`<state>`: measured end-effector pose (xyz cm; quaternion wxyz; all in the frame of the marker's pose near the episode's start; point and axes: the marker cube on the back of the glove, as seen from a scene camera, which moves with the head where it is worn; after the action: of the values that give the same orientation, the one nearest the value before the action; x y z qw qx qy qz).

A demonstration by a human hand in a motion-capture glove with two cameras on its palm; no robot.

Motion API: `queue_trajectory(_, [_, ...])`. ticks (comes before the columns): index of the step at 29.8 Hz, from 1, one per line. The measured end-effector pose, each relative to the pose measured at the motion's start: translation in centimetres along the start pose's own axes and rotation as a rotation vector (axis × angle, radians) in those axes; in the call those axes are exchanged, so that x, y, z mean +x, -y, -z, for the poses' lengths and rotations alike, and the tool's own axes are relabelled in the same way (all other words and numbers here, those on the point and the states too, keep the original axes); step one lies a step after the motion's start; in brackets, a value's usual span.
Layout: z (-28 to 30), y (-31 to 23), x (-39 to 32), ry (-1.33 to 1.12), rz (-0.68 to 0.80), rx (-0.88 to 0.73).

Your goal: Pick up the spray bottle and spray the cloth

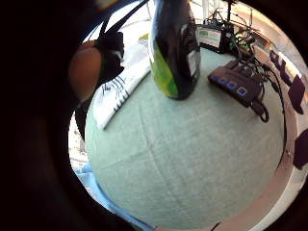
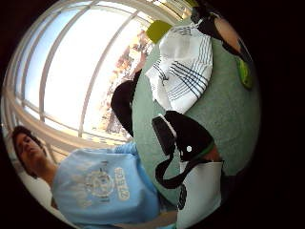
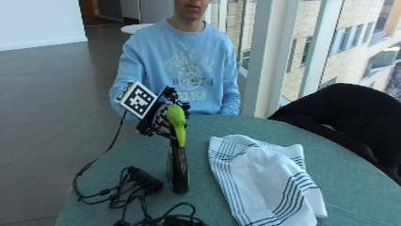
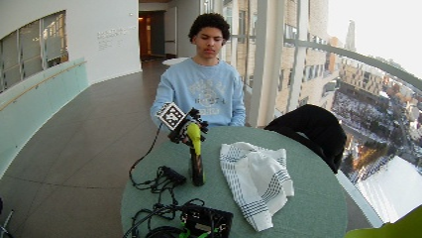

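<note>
On the round green table (image 3: 351, 188) the white striped cloth (image 3: 263, 181) lay crumpled, just beside it the dark spray bottle (image 3: 179, 165) stood upright, and the gloved right hand (image 3: 160, 117) grasped its green spray head (image 3: 177, 117).

Spray bottle (image 3: 179, 165): glossy dark plastic, green trigger head. Cloth (image 3: 263, 179): white woven fabric, dark stripes. Table (image 3: 351, 183): matt green textile-like surface.

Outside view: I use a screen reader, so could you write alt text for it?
A person's gloved right hand grips the green top of a dark spray bottle standing on a round green table. A white striped cloth lies beside the bottle, apart from it.
</note>
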<state>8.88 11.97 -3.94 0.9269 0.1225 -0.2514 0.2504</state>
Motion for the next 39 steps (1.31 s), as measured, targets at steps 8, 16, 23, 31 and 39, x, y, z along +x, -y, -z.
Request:
queue_trajectory(8, [1.7,1.1,2.2,0.211,-0.055,0.251])
queue_trajectory(16, [2.5,2.9,3.8,0.262,-0.223,0.228])
queue_trajectory(23, [2.5,6.4,5.3,0.284,-0.278,0.271])
queue_trajectory(31, [1.3,9.5,6.9,0.334,-0.311,0.258])
queue_trajectory(39, [1.0,11.2,7.7,0.326,-0.326,0.251])
